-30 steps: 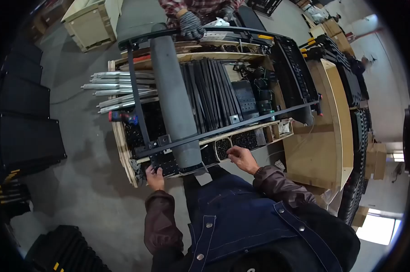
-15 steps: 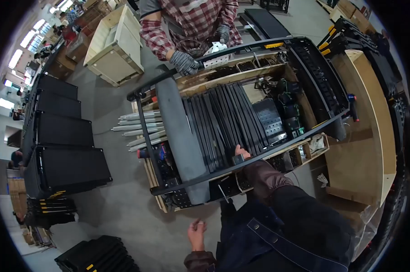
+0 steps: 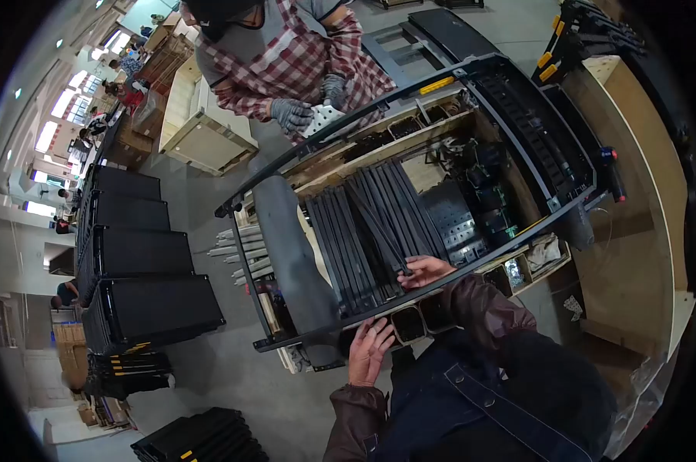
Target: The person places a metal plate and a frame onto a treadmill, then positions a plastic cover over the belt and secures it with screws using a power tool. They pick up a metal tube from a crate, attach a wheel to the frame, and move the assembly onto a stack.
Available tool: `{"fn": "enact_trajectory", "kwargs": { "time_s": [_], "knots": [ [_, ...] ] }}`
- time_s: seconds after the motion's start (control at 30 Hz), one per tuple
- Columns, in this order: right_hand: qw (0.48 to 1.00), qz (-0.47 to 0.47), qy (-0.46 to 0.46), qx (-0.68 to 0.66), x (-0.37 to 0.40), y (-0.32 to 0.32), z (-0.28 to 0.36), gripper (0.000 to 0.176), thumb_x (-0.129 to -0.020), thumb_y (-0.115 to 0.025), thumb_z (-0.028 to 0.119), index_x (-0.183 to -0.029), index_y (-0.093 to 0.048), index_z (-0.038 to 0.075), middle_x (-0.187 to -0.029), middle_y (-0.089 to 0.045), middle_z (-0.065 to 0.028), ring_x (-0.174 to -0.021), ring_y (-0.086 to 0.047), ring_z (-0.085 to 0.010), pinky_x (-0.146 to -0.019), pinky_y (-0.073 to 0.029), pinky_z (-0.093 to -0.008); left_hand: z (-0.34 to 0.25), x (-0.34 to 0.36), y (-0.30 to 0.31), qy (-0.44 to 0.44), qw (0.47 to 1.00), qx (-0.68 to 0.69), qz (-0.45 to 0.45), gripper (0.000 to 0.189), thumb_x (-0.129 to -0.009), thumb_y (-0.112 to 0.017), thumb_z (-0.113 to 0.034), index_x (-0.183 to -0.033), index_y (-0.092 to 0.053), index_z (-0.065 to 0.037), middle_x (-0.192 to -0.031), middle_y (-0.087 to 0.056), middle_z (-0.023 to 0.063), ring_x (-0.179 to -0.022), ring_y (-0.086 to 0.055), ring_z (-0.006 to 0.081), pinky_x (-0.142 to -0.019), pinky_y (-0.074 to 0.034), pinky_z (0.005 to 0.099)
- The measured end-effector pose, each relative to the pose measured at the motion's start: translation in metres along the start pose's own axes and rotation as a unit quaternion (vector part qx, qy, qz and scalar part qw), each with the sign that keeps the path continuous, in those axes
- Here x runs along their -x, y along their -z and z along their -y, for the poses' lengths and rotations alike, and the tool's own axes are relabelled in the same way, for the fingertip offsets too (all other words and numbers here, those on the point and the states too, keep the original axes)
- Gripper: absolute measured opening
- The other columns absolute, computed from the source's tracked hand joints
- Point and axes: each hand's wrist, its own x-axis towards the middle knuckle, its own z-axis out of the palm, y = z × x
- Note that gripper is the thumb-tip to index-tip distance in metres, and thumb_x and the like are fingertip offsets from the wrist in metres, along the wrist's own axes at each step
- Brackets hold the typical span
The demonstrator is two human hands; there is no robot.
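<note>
My right hand [image 3: 427,272] reaches over the near rail of a black metal frame [image 3: 471,269]. Its thumb and fingers close around the near end of a long black metal bar [image 3: 380,233], one of several lying side by side inside the frame. At the near rail, left of the parts bins, my left hand [image 3: 369,351] is raised with fingers apart and nothing in it. Inside the frame, a grey padded roll [image 3: 292,242] lies left of the bars, and a perforated dark plate [image 3: 453,218] lies to their right.
Across the frame, a person in gloves and checked apron holds a white perforated bracket [image 3: 322,118]. Small bins [image 3: 408,324] line the near side. A large wooden crate [image 3: 633,200] stands at right, black panels [image 3: 152,308] at left, and a power driver [image 3: 612,173] at the right corner.
My left hand has risen from over the floor to the near rail. My right hand has shifted slightly right at the bars' ends. The other person's hands have come together around the bracket.
</note>
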Motion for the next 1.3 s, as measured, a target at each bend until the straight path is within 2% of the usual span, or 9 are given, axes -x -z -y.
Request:
{"fn": "enact_trajectory", "kwargs": {
  "time_s": [0.37,0.5,0.57,0.67,0.87,1.03,1.1,1.2,1.3],
  "knots": [
    [0.973,-0.033,0.012,0.227,-0.024,-0.014,-0.015,0.037,-0.088,-0.081,0.019,-0.108,-0.06,-0.002,-0.085,-0.065,-0.008,-0.073,-0.065,-0.0128,-0.061,-0.054,-0.0246,0.032,-0.175,0.012,0.074,0.994,-0.081,-0.005,0.039,-0.101,-0.064,-0.035,-0.12,-0.061,-0.001,-0.111,-0.067,0.0124,-0.102,-0.068,0.0223,-0.09,-0.056,0.0341],
    [0.842,-0.161,0.128,0.499,-0.023,-0.009,-0.015,0.027,-0.081,-0.081,0.013,-0.089,-0.06,-0.002,-0.071,-0.064,-0.0107,-0.068,-0.066,-0.0151,-0.057,-0.052,-0.0319,0.062,-0.197,0.0,0.027,0.952,-0.221,-0.211,0.027,-0.096,-0.068,-0.012,-0.117,-0.06,0.004,-0.096,-0.07,0.0122,-0.078,-0.073,0.023,-0.066,-0.061,0.0313],
    [0.562,-0.275,0.325,0.709,-0.021,0.007,-0.018,0.028,-0.079,-0.081,0.013,-0.088,-0.06,-0.002,-0.074,-0.066,-0.013,-0.06,-0.065,-0.0165,-0.053,-0.051,-0.0352,0.071,-0.2,0.012,-0.032,0.932,-0.257,-0.252,0.026,-0.094,-0.067,-0.006,-0.116,-0.058,0.005,-0.085,-0.067,0.0102,-0.062,-0.067,0.0189,-0.051,-0.055,0.0315],
    [0.842,-0.147,0.103,0.509,-0.007,0.004,0.008,0.051,-0.086,-0.077,0.023,-0.123,-0.054,-0.004,-0.079,-0.067,-0.0124,-0.059,-0.066,-0.0194,-0.05,-0.051,-0.0334,0.07,-0.207,0.048,0.054,0.965,-0.168,-0.194,0.026,-0.095,-0.065,-0.009,-0.116,-0.055,0.004,-0.085,-0.067,0.0107,-0.06,-0.064,0.0173,-0.047,-0.051,0.031],
    [0.837,-0.181,0.11,0.505,-0.044,0.009,0.012,0.043,-0.091,-0.072,0.02,-0.121,-0.053,-0.004,-0.071,-0.063,-0.009,-0.063,-0.066,-0.0197,-0.053,-0.051,-0.0354,0.056,-0.193,0.044,0.105,0.987,-0.103,-0.057,0.023,-0.103,-0.06,-0.026,-0.117,-0.055,-0.008,-0.088,-0.065,0.0068,-0.065,-0.059,0.0161,-0.051,-0.048,0.029],
    [0.66,-0.26,0.323,0.626,-0.006,0.023,-0.029,0.03,-0.088,-0.071,0.018,-0.109,-0.064,-0.002,-0.078,-0.067,-0.0164,-0.077,-0.07,-0.0282,-0.07,-0.052,-0.0421,0.071,-0.196,0.054,0.065,0.992,-0.038,-0.104,0.034,-0.101,-0.065,-0.032,-0.126,-0.057,-0.011,-0.08,-0.057,0.003,-0.067,-0.056,0.014,-0.056,-0.047,0.0297],
    [0.778,-0.18,0.247,0.549,0.024,0.023,-0.035,0.03,-0.088,-0.074,0.02,-0.105,-0.065,-0.002,-0.08,-0.068,-0.0158,-0.079,-0.069,-0.0261,-0.072,-0.052,-0.0399,0.109,-0.215,0.082,0.058,0.989,-0.065,-0.12,0.035,-0.101,-0.065,-0.033,-0.127,-0.057,-0.011,-0.083,-0.059,0.004,-0.071,-0.059,0.0158,-0.06,-0.049,0.0313],
    [0.75,-0.163,0.312,0.56,0.063,0.027,-0.064,0.029,-0.09,-0.075,0.023,-0.103,-0.067,-0.002,-0.081,-0.069,-0.0135,-0.076,-0.066,-0.0237,-0.072,-0.051,-0.0381,0.132,-0.22,0.081,-0.111,0.793,-0.51,-0.315,0.037,-0.1,-0.065,-0.027,-0.131,-0.057,-0.009,-0.104,-0.068,0.009,-0.095,-0.065,0.022,-0.088,-0.052,0.0334],
    [0.768,-0.163,0.209,0.583,0.109,0.02,-0.071,0.031,-0.094,-0.071,0.028,-0.105,-0.066,-0.001,-0.076,-0.064,-0.0081,-0.07,-0.063,-0.0185,-0.065,-0.05,-0.0353,0.17,-0.224,0.116,-0.278,0.922,-0.247,-0.109,0.047,-0.101,-0.065,-0.03,-0.14,-0.051,-0.008,-0.111,-0.068,0.0103,-0.101,-0.065,0.022,-0.088,-0.052,0.0345]
  ]
}}
